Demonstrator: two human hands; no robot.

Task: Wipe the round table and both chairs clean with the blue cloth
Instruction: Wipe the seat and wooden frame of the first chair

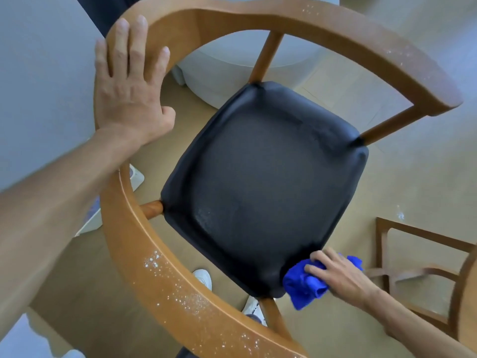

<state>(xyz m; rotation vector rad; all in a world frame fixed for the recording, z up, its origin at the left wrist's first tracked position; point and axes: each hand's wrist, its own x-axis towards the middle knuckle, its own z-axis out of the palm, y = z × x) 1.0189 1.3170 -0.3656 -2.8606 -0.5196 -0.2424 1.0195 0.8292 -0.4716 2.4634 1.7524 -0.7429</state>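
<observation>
While the left hand (129,99) lies flat at about ten o'clock, its fingers straight and spread on the curved brown wooden backrest rail (160,270) of the wooden chair (335,29), its grip is released and it only presses on the wood. White specks are scattered along the rail at seven o'clock and again at one o'clock. The black padded square seat (263,182) fills the centre, with a faint dusty patch toward its seven o'clock part. Below the rail, at six o'clock, two white shoes (204,279) stand on the pale beige floor (413,177). At five o'clock the crumpled bright blue cloth (304,285) touches the seat's near right corner, beside the chair's wooden leg. The right hand (338,275) rests on top of the cloth with its fingers curled over it, grasping it against the seat edge. At four o'clock, well apart from the seat, the brown wooden frame of a second chair (418,270) shows, and the blurred edge of a round wooden counter (467,301) cuts into the right border
</observation>
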